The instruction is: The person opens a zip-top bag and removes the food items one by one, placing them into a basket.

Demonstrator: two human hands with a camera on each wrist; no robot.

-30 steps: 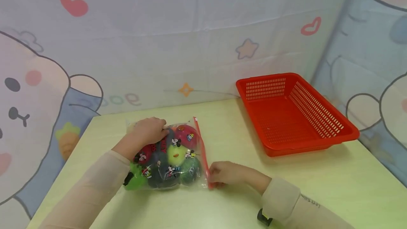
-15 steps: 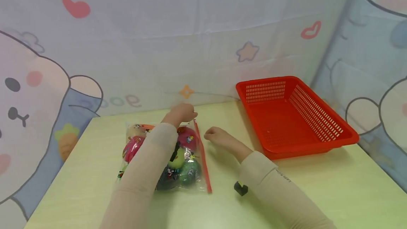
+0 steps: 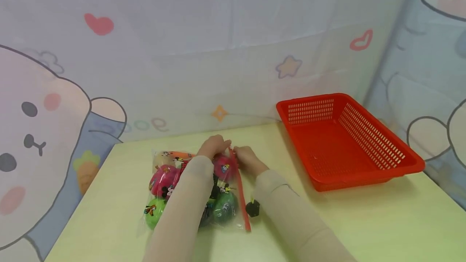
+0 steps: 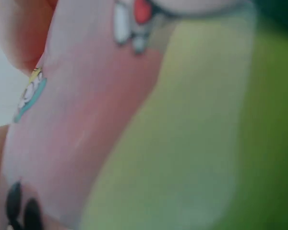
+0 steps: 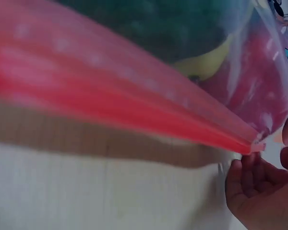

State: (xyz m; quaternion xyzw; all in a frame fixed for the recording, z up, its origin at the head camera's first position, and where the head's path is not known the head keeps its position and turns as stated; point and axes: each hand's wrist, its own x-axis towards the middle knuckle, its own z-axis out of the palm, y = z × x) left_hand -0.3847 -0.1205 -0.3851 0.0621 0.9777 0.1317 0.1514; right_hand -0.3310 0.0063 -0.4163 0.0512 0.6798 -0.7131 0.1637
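A clear zip bag (image 3: 168, 191) with cartoon prints lies flat on the table in the head view. Through its film show several rounded things in pink, green, yellow and orange; their kind is unclear. A red zip strip (image 3: 241, 197) runs along its right edge. At the upper right corner my left hand (image 3: 214, 145) pinches the bag, its forearm crossing over the bag. My right hand (image 3: 248, 159) pinches the strip's far end from the right. In the right wrist view, that hand's curled fingers (image 5: 247, 177) meet the strip's end. The left wrist view is mostly blurred film.
A red plastic basket (image 3: 364, 177) with slotted walls stands at the table's back right; nothing shows inside it. A printed cloth (image 3: 255, 23) hangs behind the pale table (image 3: 120, 197). A small black box (image 3: 252, 208) sits beneath my right sleeve.
My left hand has left the bag's top left part for its upper right corner. My right hand has gone from the strip's near end to its far end.
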